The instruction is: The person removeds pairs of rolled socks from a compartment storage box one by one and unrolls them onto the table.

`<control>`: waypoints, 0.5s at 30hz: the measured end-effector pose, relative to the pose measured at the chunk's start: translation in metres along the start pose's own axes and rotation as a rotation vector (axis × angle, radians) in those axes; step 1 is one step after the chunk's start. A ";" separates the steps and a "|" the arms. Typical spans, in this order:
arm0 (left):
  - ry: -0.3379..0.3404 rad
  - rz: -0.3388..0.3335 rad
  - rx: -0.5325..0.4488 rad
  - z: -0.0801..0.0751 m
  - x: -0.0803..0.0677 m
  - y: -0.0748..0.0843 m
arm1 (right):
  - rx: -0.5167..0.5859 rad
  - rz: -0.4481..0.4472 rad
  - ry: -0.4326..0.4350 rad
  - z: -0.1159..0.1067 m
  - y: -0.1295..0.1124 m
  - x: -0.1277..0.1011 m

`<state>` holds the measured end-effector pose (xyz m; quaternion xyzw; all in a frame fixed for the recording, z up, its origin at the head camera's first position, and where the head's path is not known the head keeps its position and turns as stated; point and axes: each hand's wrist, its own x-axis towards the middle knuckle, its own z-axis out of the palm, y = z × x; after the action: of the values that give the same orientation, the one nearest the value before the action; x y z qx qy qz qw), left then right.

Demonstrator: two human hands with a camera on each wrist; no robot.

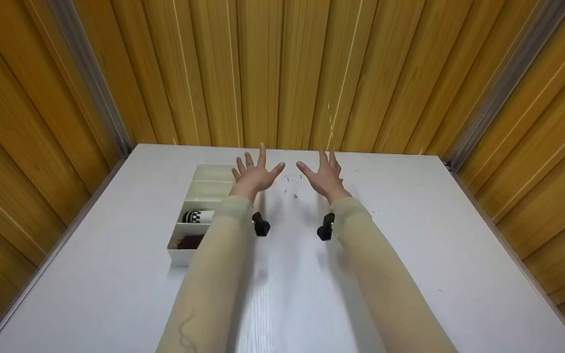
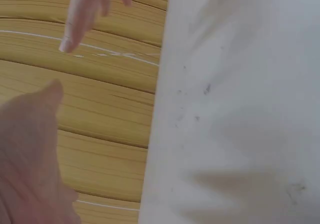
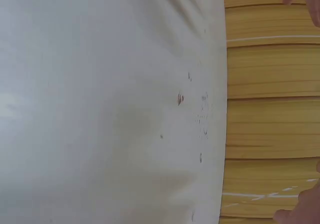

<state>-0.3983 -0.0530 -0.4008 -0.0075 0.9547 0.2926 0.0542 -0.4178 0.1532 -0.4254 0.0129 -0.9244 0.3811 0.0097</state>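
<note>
White divided plastic organiser tray [image 1: 203, 202] sits at 9 o'clock of both hands, holding a checkered roll [image 1: 198, 216] — untouched. Left hand [image 1: 254, 175] and right hand [image 1: 325, 177] hover, each grip spread, holding nothing, above the white surface [image 1: 410, 235].

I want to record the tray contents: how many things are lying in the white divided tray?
2 visible. A black-and-white patterned item lies in the second compartment from the near end of the tray; a dark brown item lies in the nearest one. The left hand covers part of the far compartments, so more may be hidden.
</note>
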 end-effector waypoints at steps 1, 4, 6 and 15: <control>-0.019 -0.013 -0.019 -0.005 -0.002 -0.001 | 0.051 -0.002 0.001 0.002 -0.002 0.000; -0.047 -0.040 -0.070 -0.021 -0.009 -0.006 | 0.193 -0.026 0.014 0.010 -0.007 0.000; -0.047 -0.056 -0.096 -0.031 -0.016 -0.010 | 0.265 -0.040 0.017 0.015 -0.012 -0.002; -0.043 -0.074 -0.179 -0.079 -0.059 -0.042 | 0.506 -0.140 -0.052 0.039 -0.043 -0.023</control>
<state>-0.3460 -0.1327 -0.3525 -0.0410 0.9223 0.3748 0.0847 -0.3939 0.0955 -0.4232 0.0885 -0.7963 0.5983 0.0084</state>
